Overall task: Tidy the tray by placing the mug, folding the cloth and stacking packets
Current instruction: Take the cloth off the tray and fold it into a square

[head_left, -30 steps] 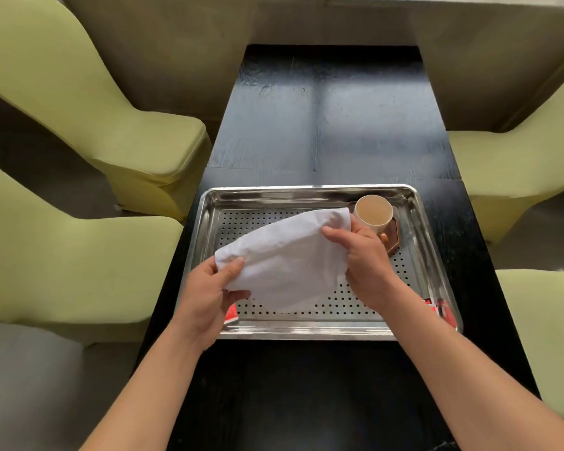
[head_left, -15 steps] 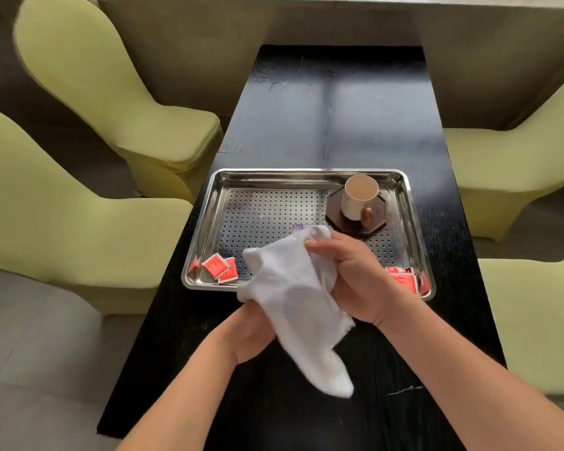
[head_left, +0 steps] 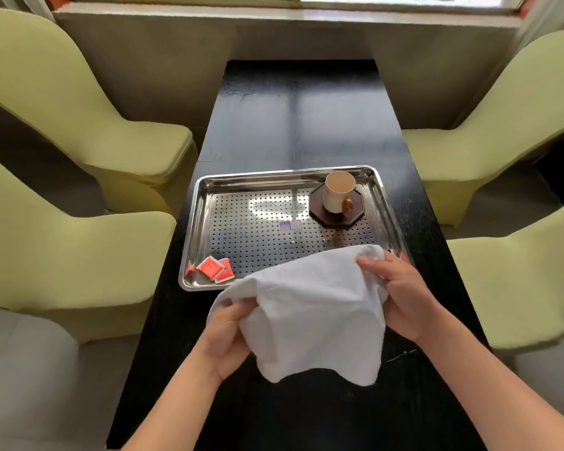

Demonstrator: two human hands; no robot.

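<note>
Cloth (head_left: 310,314) has been withdrawn from the tray (head_left: 200,222) and opened out from a bunch; it is now held above the worktop (head_left: 300,125) at lower centre of the frame, one edge pinched by the left hand (head_left: 225,333), the other by the right hand (head_left: 401,297). Folding is judged ready to begin; packets (head_left: 214,268) remain unstacked.

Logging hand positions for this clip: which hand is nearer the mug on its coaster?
Right. The right hand grips the cloth at the tray's near right corner, on the mug's side; the left hand grips the cloth's other edge, nearer the person and further left.
</note>
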